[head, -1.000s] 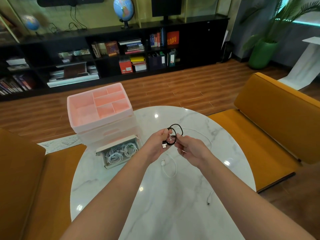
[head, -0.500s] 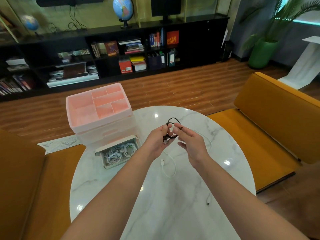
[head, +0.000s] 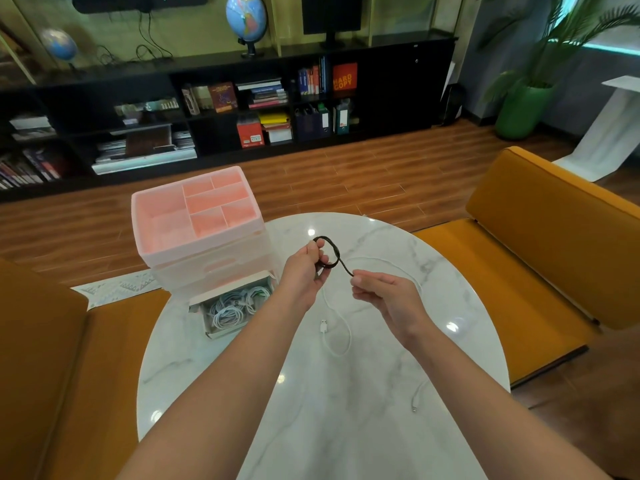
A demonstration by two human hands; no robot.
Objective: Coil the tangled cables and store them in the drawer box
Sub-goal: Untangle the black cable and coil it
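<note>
A short black cable [head: 333,252] is held above the round marble table [head: 322,403] as a small loop. My left hand [head: 304,271] pinches the loop at its left side. My right hand [head: 382,294] pinches the cable's free end just right of the loop. A loose white cable [head: 337,336] lies uncoiled on the table under my hands, its USB plug near the middle. The pink drawer box [head: 194,220] stands at the table's far left; its bottom drawer [head: 232,303] is pulled out and holds several coiled white cables.
Orange sofas [head: 554,244] flank the table on the right and on the left [head: 41,358]. A patterned paper [head: 114,289] lies on the left sofa behind the box. A black bookshelf [head: 221,98] lines the far wall, and a green plant pot [head: 521,110] stands at the back right.
My hands have drawn apart: the right hand moved right and down, pulling the black cable's end out from the loop that my left hand holds.
</note>
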